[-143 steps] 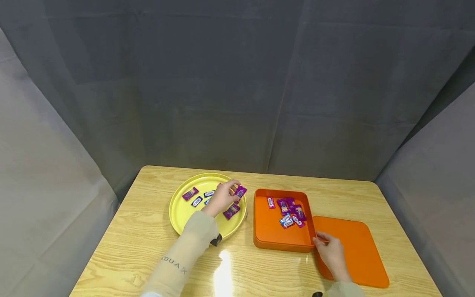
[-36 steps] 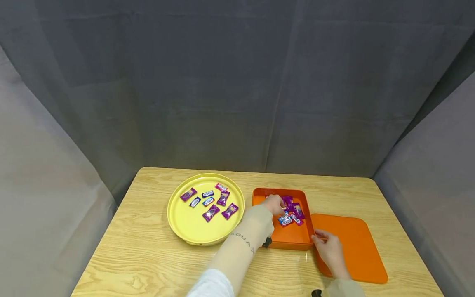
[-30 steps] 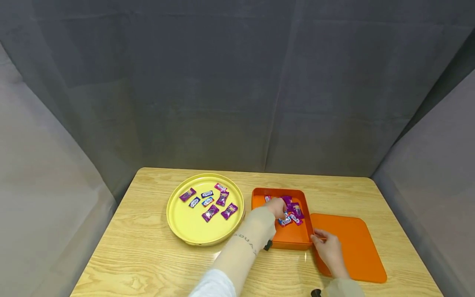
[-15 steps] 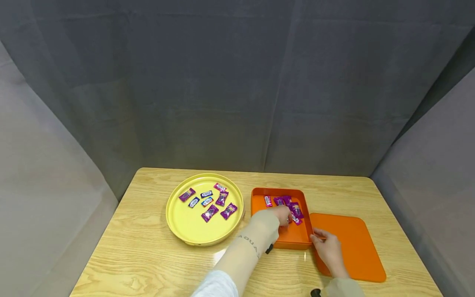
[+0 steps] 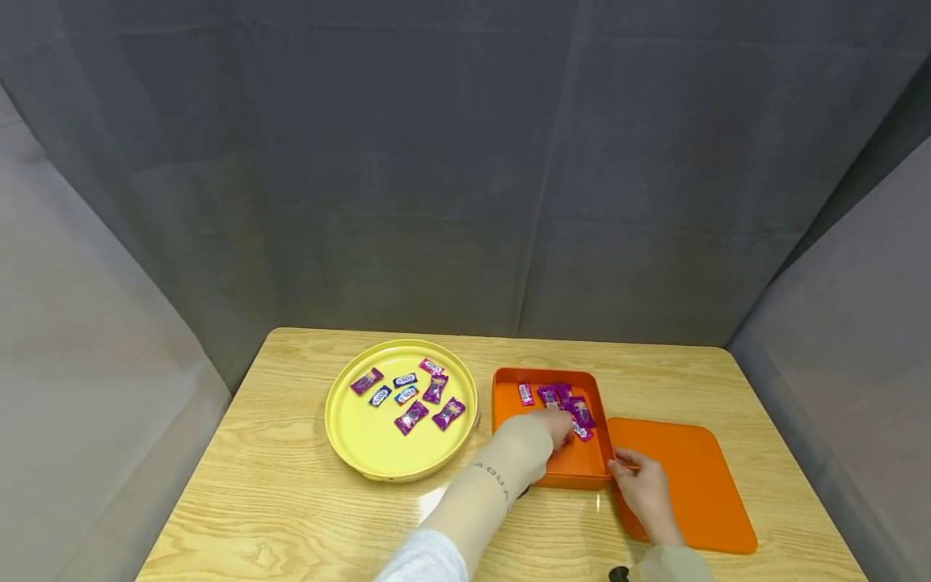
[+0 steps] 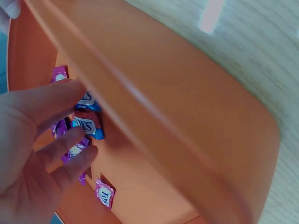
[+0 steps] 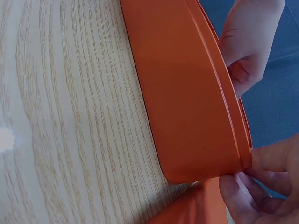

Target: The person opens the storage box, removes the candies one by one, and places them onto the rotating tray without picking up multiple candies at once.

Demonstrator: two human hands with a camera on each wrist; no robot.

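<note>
My left hand [image 5: 556, 425] reaches down into the square orange box [image 5: 509, 467]. In the left wrist view its thumb tip overlaps a blue wrapped candy [image 6: 87, 101], and its other fingers lie around a red-and-blue candy [image 6: 86, 123]; I cannot tell whether it pinches either. Purple-wrapped candies [image 5: 582, 411] lie beyond the hand, and a small pink one [image 5: 526, 394] is off to the left. My right hand [image 5: 647, 491] pinches the box's near right corner at the rim, thumb and fingers on either side [image 7: 271, 186].
Left of the box stands a round yellow tray [image 5: 356, 449] with several purple, pink and blue candies spread over it. The flat orange lid [image 5: 698, 493] lies right of the box, under my right hand. Grey cloth [image 5: 407, 170] surrounds the wooden table [image 5: 247, 485].
My left hand held a purple candy over the yellow tray; that hand is now inside the box, shifted slightly right and nearer, covering the blue candies. The right hand stays at the corner.
</note>
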